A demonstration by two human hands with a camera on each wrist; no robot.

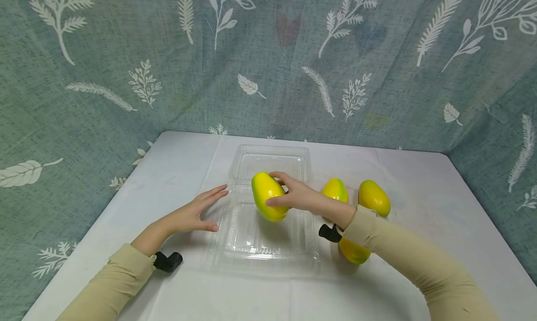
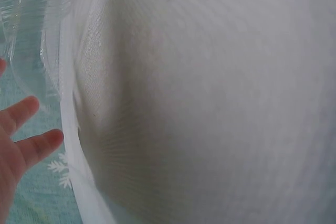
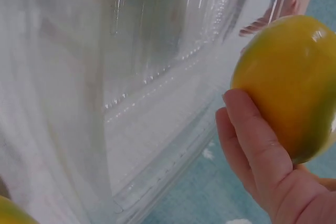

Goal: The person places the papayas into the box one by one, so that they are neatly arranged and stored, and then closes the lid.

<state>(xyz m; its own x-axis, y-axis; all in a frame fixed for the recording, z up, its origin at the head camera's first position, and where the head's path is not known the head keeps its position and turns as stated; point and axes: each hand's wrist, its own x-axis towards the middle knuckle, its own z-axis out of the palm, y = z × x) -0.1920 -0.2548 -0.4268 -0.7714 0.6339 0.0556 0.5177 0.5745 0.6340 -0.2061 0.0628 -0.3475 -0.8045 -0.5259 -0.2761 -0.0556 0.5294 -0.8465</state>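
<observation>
My right hand point(image 1: 299, 195) grips a yellow-green mango point(image 1: 265, 193) over a clear plastic clamshell box point(image 1: 241, 239). Thumb and fingers clasp the fruit's right side in the head view. From the right wrist, the same mango point(image 3: 283, 82) shows with fingers point(image 3: 257, 135) pressed along it and the clear box wall beside it. The box lies opened flat, its lid half point(image 1: 270, 162) toward the back. My left hand point(image 1: 189, 216) holds nothing; it hovers by the box's left edge, fingers spread. In the left wrist view, its fingers point(image 2: 42, 148) appear extended near the clear plastic.
To the right of the box lie three more mangoes: one behind my right forearm point(image 1: 335, 189), another farther right point(image 1: 374, 198), a third partly hidden under the sleeve point(image 1: 354, 252). A white cloth point(image 1: 201, 288) covers the table. Green leaf-patterned fabric point(image 1: 268, 78) hangs behind.
</observation>
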